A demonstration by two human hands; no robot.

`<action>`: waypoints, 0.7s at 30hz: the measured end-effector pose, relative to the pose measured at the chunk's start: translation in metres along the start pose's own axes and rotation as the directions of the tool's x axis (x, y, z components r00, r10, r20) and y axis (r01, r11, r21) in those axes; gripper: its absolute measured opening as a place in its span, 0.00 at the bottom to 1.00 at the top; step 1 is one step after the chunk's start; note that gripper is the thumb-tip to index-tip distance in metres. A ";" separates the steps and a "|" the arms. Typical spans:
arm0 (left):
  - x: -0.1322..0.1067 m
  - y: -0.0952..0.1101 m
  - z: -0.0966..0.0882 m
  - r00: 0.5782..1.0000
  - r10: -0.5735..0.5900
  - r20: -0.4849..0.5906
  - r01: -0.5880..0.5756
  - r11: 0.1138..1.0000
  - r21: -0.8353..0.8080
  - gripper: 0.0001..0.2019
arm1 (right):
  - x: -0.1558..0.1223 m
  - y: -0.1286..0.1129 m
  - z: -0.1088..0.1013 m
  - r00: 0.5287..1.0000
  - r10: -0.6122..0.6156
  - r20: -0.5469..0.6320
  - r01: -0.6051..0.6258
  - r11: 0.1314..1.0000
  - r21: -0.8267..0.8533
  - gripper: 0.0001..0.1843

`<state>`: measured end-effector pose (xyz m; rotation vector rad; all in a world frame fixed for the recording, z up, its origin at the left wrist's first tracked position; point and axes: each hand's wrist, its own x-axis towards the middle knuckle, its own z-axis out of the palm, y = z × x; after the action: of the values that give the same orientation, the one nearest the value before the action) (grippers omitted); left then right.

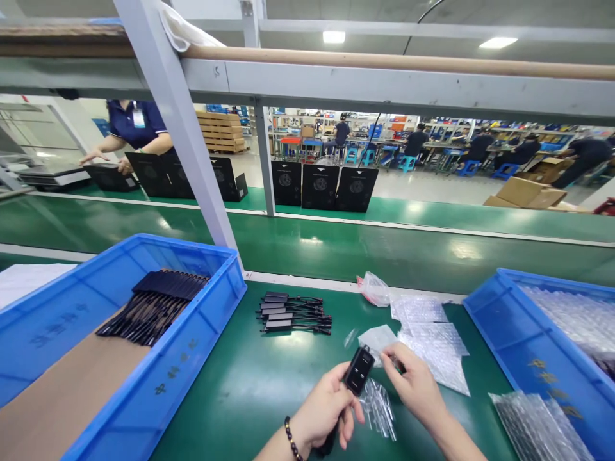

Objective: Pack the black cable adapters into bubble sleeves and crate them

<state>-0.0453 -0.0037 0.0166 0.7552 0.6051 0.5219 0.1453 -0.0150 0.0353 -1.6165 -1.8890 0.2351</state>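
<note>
My left hand (pixel 331 404), with a beaded bracelet at its wrist, is closed around a small black remote control (pixel 359 371) with a few light marks on its face. A dark part shows below that hand, mostly hidden by the fingers. To the right, my right hand (pixel 416 381) is closed with thumb and fingertips together; what they hold, if anything, is too small to tell. Its fingertips are beside a small clear plastic bag (pixel 377 339). Several thin clear strips (pixel 379 410) lie on the green table between my hands. Bubble-wrap pouches (pixel 435 349) are spread behind my right hand.
Several black cabled modules (pixel 283 314) lie in a stack. A blue bin (pixel 202 365) at left holds cabled parts (pixel 158 301); another blue bin (pixel 509 333) at right holds bubble wrap. Black boxes (pixel 319 186) stand across the belt (pixel 312 240). A co-worker (pixel 137 128) handles one there.
</note>
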 end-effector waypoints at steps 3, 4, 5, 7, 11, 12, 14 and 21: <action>0.001 -0.003 -0.001 1.000 -0.005 0.024 0.005 1.000 -0.012 0.36 | 0.001 -0.010 -0.014 0.975 -0.187 0.123 0.201 0.973 -0.115 0.10; 0.001 -0.003 -0.001 0.999 -0.005 0.044 0.006 1.000 -0.027 0.38 | 0.002 -0.013 -0.018 0.952 -0.247 0.182 0.277 0.947 -0.161 0.11; 0.000 -0.004 -0.001 0.998 -0.001 0.069 0.005 0.999 -0.048 0.40 | 0.004 -0.017 -0.022 0.925 -0.299 0.235 0.347 0.916 -0.200 0.12; -0.001 -0.004 -0.001 0.991 0.015 0.130 -0.001 0.995 -0.105 0.41 | 0.006 -0.024 -0.030 0.879 -0.372 0.298 0.447 0.861 -0.242 0.14; -0.005 -0.005 0.001 0.971 0.031 0.237 0.015 0.982 -0.190 0.38 | 0.003 -0.028 -0.041 0.864 -0.436 0.251 0.489 0.845 -0.216 0.16; -0.006 -0.005 0.002 0.968 0.030 0.250 0.021 0.979 -0.201 0.37 | 0.000 -0.027 -0.042 0.881 -0.425 0.207 0.463 0.866 -0.190 0.15; -0.007 -0.007 0.003 0.969 0.045 0.243 0.012 0.974 -0.225 0.35 | -0.008 -0.026 -0.040 0.944 -0.322 0.070 0.328 0.937 -0.117 0.11; -0.001 -0.019 0.007 0.973 0.074 0.217 -0.021 0.971 -0.239 0.33 | -0.023 -0.032 -0.011 0.897 0.402 0.183 -0.442 0.816 0.374 0.24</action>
<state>-0.0378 -0.0193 0.0065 0.5941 0.3079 0.5332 0.1257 -0.0464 0.0527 -1.7238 -1.3906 0.8536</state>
